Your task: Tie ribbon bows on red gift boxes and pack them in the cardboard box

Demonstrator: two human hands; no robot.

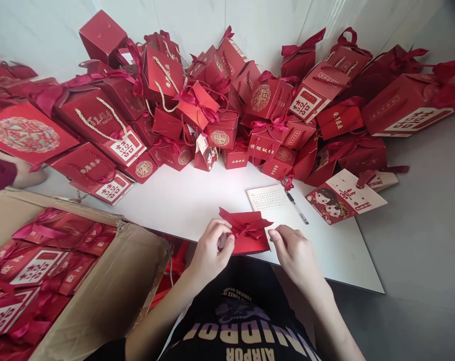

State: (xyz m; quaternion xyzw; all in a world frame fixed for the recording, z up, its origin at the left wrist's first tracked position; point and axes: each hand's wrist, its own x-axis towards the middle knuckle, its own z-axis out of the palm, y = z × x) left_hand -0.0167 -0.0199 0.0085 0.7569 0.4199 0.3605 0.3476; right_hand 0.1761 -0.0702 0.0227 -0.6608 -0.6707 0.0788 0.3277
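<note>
A small red gift box (246, 244) sits at the near edge of the white table, in front of my body. A red satin ribbon (247, 230) is tied in a bow on its top, with pointed tails spreading to both sides. My left hand (214, 245) is at the box's left side, its thumb and fingers closed at the left part of the ribbon. At the right side, my right hand (293, 250) has its fingers curled and thumb pressed in, at the ribbon's right part. The fingertips partly cover the ribbon.
Many red gift boxes (163, 70) with ribbons and cord handles crowd the back of the white table (197, 195). A handwritten notebook (265, 198) and pen (297, 206) lie beyond the box. A cardboard carton (110, 281) of red boxes stands left. Another person's arm (28, 173) shows at far left.
</note>
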